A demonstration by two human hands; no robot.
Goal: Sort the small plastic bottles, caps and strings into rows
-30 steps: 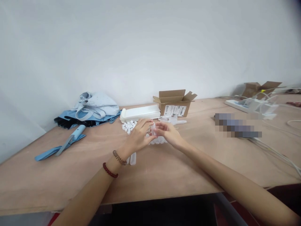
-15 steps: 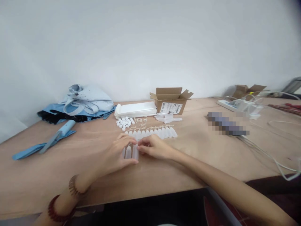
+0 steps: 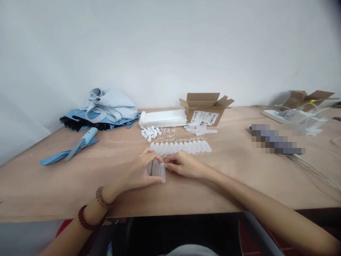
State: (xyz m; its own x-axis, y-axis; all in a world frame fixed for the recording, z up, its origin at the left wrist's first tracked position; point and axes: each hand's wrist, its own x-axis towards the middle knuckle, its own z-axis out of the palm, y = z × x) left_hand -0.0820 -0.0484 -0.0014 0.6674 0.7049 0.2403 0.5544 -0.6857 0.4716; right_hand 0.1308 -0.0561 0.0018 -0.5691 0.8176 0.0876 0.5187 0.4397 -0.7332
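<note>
My left hand [image 3: 138, 170] spans a few small translucent plastic bottles [image 3: 155, 168] lying side by side on the table, with its thumb at their near end and its fingers at the far end. Close against the rightmost bottle, my right hand [image 3: 188, 164] has thumb and forefinger pinched together; whatever is between them is too small to make out. Just beyond both hands lies a neat row of similar bottles [image 3: 183, 147] with thin pale cords at their far ends. Behind that row are a heap of white caps [image 3: 151, 133] and some loose cord loops [image 3: 169, 132].
More loose bottles [image 3: 201, 130] lie before an open cardboard box [image 3: 204, 115]. A stack of white sleeves [image 3: 163, 118] stands left of it. Farther left are a pale cloth bag [image 3: 109, 105] and a blue umbrella [image 3: 85, 138]. On the right are a blurred-out device [image 3: 277, 140], cables and a power strip [image 3: 275, 116].
The view has swung, so everything sits farther right. The bottles in my left hand now lie closer together, where gaps showed between them before. My right hand stays beside them.
</note>
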